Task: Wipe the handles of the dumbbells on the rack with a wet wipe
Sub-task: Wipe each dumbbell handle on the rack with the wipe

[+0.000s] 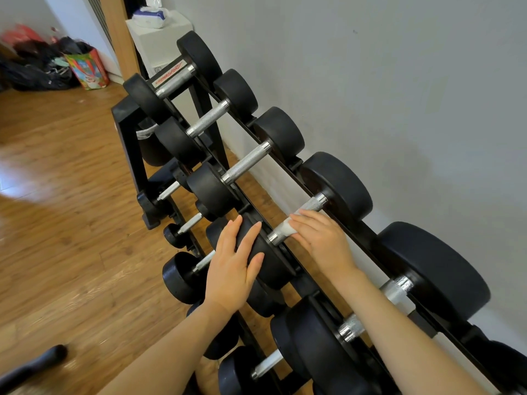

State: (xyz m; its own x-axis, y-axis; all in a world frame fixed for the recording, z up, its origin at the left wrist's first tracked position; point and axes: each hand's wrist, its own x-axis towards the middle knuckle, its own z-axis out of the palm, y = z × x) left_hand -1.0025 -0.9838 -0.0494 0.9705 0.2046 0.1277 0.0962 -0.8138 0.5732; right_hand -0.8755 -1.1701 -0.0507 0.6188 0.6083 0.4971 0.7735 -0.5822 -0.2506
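Observation:
A black rack [288, 169] along the grey wall carries several black dumbbells with knurled silver handles on its top tier. My right hand [322, 238] presses a white wet wipe [285, 228] onto the handle [310, 205] of the fourth dumbbell from the far end; its fingers lie over the wipe. My left hand [233, 263] rests flat with straight fingers on that dumbbell's near black head [268, 258]. The far three handles, one of them [245, 162], are bare. My right forearm crosses over the nearest dumbbell's handle [396, 292].
Smaller dumbbells [182, 276] sit on the lower tier. A pack of wipes [149, 15] lies on a white box [159, 44] at the rack's far end. Bags [88, 67] stand by the far wall on the wooden floor. A dark object [31, 366] lies at bottom left.

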